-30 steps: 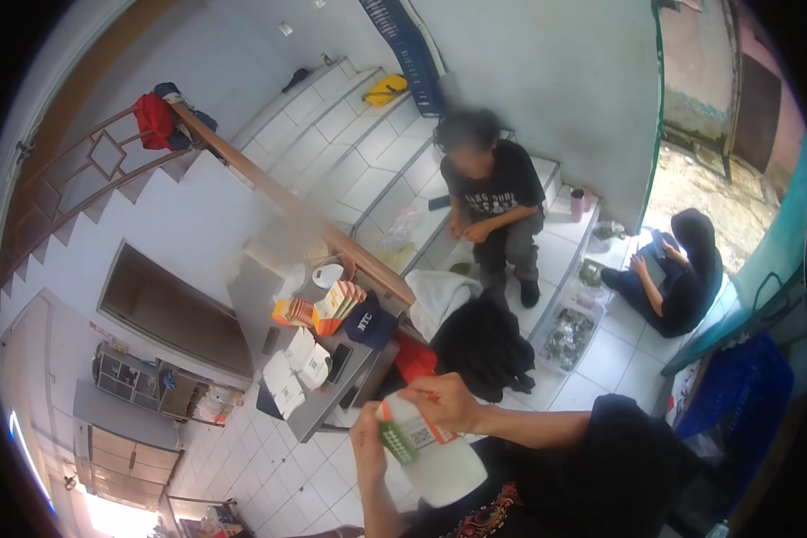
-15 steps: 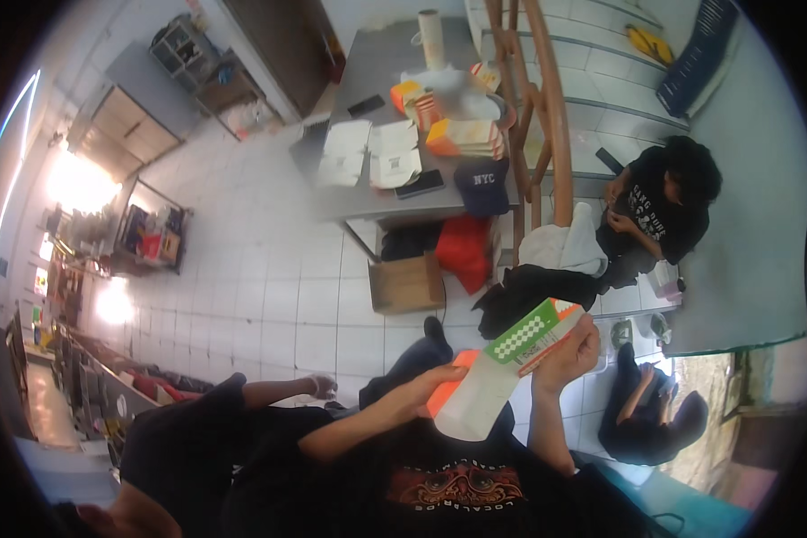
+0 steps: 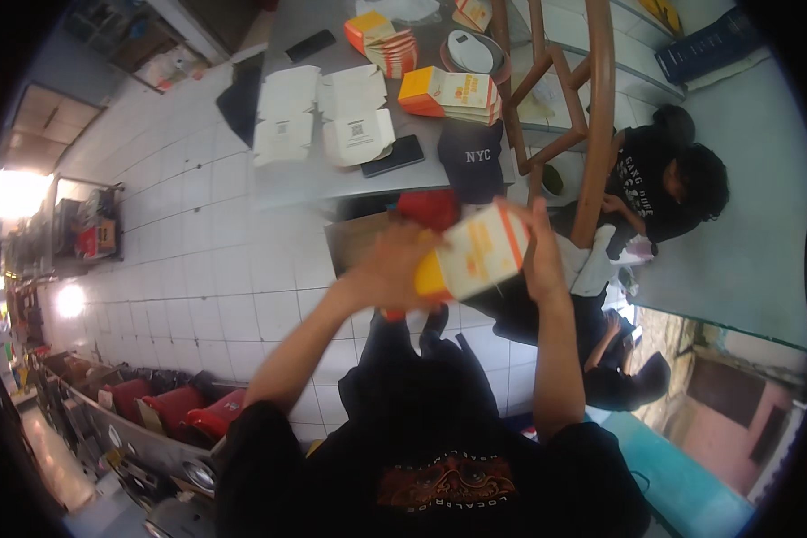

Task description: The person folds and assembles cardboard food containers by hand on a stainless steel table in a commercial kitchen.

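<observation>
There are two hands point(image 3: 387, 267), one held carton point(image 3: 477, 251), one navy cap point(image 3: 469, 163).

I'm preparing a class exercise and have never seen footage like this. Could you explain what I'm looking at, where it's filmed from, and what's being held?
There is no robot here, only a person's bare hands. A wide fisheye camera on that person's head looks down, so straight edges bend near the rim, and the picture's left is the person's left.

The right hand holds one end of a white, yellow and orange carton. The left hand is at its other end; blur hides its exact grip.

Beyond them, a grey table bears two opened-out white cartons, a dark phone, a stack of similar coloured cartons and a dark cap. Two other people are off to the right.
</observation>
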Action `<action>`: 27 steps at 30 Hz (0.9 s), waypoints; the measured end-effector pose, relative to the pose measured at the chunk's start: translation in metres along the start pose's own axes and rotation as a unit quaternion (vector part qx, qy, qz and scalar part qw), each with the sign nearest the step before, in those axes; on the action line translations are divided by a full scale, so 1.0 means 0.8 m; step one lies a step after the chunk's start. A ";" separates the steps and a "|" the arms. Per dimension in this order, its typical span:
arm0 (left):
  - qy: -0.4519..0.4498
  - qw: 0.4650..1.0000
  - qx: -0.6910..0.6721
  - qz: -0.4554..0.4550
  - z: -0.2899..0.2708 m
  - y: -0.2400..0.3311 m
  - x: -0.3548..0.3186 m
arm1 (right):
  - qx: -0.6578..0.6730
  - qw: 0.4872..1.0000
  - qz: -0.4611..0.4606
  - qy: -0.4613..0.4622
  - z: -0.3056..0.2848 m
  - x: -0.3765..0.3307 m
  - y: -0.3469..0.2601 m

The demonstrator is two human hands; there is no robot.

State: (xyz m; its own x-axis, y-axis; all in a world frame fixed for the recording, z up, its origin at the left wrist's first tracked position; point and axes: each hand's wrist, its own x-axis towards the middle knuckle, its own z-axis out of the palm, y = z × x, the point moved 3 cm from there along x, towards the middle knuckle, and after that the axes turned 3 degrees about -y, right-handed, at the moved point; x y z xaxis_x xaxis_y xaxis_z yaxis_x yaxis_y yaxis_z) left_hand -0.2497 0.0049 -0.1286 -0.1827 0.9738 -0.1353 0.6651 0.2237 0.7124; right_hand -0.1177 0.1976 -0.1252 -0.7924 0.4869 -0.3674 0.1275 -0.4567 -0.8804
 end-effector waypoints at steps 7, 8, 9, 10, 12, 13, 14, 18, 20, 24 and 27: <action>0.148 0.959 0.222 0.096 -0.173 -0.187 0.243 | -0.189 0.943 -0.196 0.192 0.023 0.288 -0.039; 0.149 0.950 0.252 0.110 -0.180 -0.207 0.279 | -0.217 0.930 -0.210 0.210 0.012 0.325 -0.035; 0.152 0.939 0.282 0.125 -0.182 -0.222 0.304 | -0.246 0.915 -0.226 0.228 0.000 0.353 -0.028; 0.155 0.939 0.277 0.134 -0.178 -0.242 0.324 | -0.286 0.895 -0.238 0.247 -0.014 0.377 -0.007; 0.083 0.942 0.298 0.128 -0.170 -0.285 0.373 | -0.368 0.854 -0.238 0.281 -0.028 0.426 0.011; 0.095 0.941 0.291 0.142 -0.167 -0.290 0.395 | -0.328 0.875 -0.206 0.292 -0.036 0.436 0.018; 0.065 0.947 0.289 0.127 -0.163 -0.303 0.398 | -0.318 0.884 -0.186 0.287 -0.028 0.437 0.016; 0.016 0.961 0.261 0.091 -0.137 -0.337 0.417 | -0.480 0.797 -0.222 0.292 -0.029 0.447 0.019; 0.038 0.960 0.262 0.089 -0.125 -0.343 0.425 | -0.585 0.727 -0.219 0.285 -0.038 0.457 0.042; -0.033 0.931 0.355 0.078 -0.101 -0.329 0.447 | -0.676 0.689 -0.136 0.223 -0.065 0.467 0.096; -0.037 0.934 0.353 0.047 -0.078 -0.326 0.453 | -0.713 0.670 -0.059 0.195 -0.074 0.468 0.131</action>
State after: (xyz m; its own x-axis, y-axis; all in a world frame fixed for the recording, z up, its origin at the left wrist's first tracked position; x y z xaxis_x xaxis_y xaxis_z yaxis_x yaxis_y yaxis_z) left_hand -0.5344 0.2966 -0.3203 -0.0661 0.9847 -0.1611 0.9921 0.0821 0.0948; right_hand -0.3660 0.3761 -0.3730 -0.6666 0.7417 -0.0742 0.7388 0.6441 -0.1985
